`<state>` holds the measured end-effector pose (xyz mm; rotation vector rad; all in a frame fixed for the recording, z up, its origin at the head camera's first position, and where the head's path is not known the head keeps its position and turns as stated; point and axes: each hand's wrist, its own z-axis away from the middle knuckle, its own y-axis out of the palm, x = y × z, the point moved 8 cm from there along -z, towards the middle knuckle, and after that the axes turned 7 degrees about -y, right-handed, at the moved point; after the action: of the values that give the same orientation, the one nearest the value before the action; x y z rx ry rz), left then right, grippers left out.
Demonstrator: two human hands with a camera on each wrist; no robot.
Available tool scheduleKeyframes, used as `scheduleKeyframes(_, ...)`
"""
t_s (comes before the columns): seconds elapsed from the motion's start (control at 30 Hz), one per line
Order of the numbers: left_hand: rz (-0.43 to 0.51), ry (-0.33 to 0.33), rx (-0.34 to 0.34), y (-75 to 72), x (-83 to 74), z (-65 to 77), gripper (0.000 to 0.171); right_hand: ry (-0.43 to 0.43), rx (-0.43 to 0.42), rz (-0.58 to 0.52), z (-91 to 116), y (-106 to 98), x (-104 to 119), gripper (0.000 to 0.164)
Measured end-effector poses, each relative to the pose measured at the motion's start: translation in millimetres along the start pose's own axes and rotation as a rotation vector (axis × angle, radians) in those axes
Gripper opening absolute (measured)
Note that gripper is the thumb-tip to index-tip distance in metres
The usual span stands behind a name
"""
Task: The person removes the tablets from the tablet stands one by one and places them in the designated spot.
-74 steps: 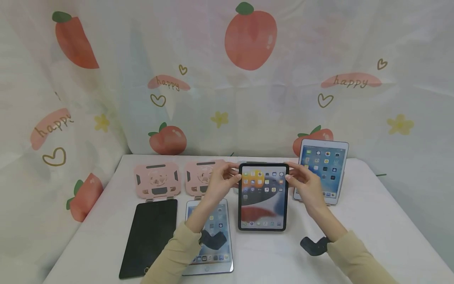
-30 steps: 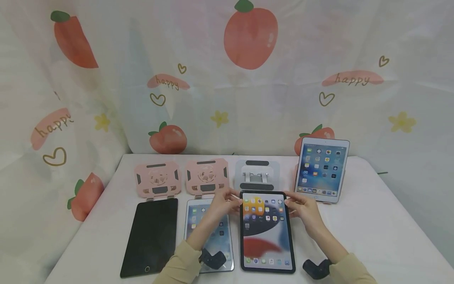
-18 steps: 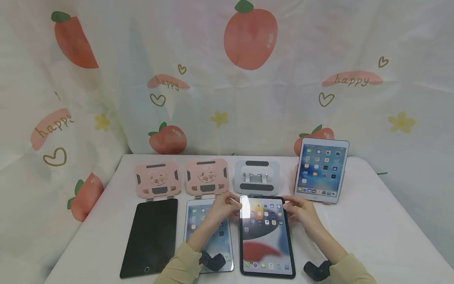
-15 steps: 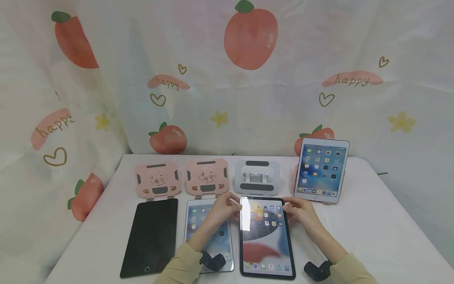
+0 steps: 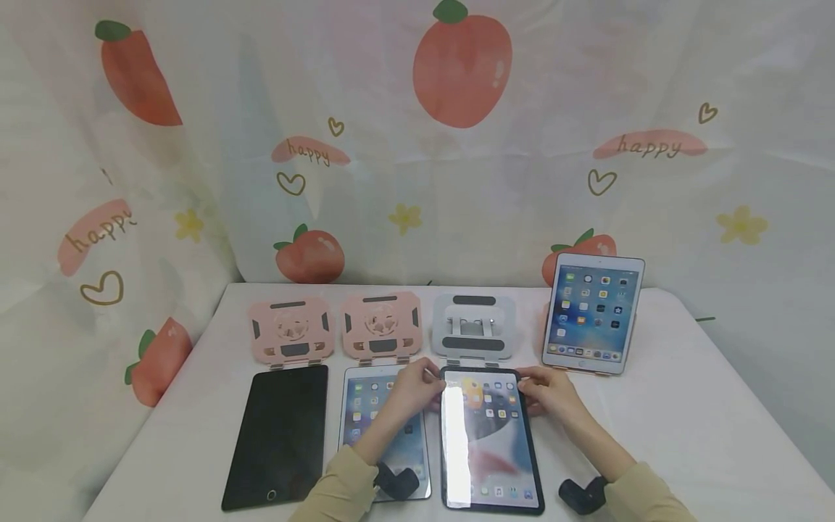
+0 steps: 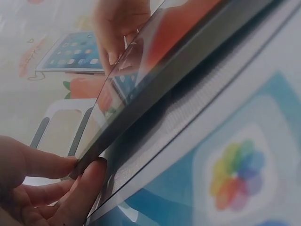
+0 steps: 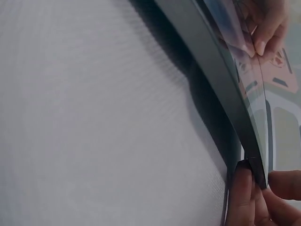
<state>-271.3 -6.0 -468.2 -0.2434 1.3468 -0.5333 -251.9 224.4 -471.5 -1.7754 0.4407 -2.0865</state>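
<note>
A black-framed tablet [image 5: 492, 442] with a lit screen lies low over the table in front of a light blue stand [image 5: 473, 326]. My left hand [image 5: 414, 391] pinches its far left corner between thumb and fingers; the left wrist view shows the tablet's edge [image 6: 141, 99] in that grip. At the far right corner my right hand [image 5: 551, 395] pinches the tablet likewise. In the right wrist view the tablet's edge [image 7: 221, 80] slants, with a dark gap under it and fingers [image 7: 242, 197] below. A white tablet [image 5: 365, 399] lies partly behind my left forearm.
A dark-screened tablet [image 5: 280, 435] lies at the left. Two pink stands [image 5: 291, 308] [image 5: 381, 308] stand behind the left tablets. At the back right a white tablet [image 5: 590, 312] leans upright on a stand. The white table [image 5: 704, 435] backs onto a fruit-printed cloth [image 5: 365, 87].
The black-framed tablet has come down from upright before the light blue stand to nearly flat, both hands lowering with its far corners. Lately it sank slightly more, and glare spread down its left side.
</note>
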Motion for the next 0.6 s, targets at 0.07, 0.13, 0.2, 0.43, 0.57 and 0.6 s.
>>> scheduleKeyframes(0.07, -0.019, 0.009, -0.004, 0.7, -1.2, 0.4, 0.021, 0.004, 0.006, 0.004, -0.4, 1.1, -1.0, 0.038)
scheduleKeyframes(0.13, -0.033, 0.016, -0.006, 1.1, -2.4, 0.7, 0.021, 0.009, 0.011, 0.010, -0.7, 2.0, -2.0, 0.039)
scheduleKeyframes(0.2, -0.045, 0.018, -0.006, 1.5, -3.0, 1.0, 0.022, 0.013, 0.013, 0.019, -0.7, 2.6, -2.3, 0.039)
scheduleKeyframes(0.43, -0.076, 0.032, -0.014, 0.6, -7.2, 3.6, 0.023, -0.004, 0.021, 0.060, -1.1, 4.7, 1.7, 0.039)
scheduleKeyframes(0.57, -0.129, 0.052, -0.035, -0.5, -10.0, 4.6, 0.026, -0.016, 0.014, 0.093, -2.3, 4.5, 3.4, 0.037)
scheduleKeyframes(0.6, -0.141, 0.057, -0.038, -0.8, -10.5, 4.8, 0.027, -0.020, 0.015, 0.099, -2.4, 4.6, 4.2, 0.037)
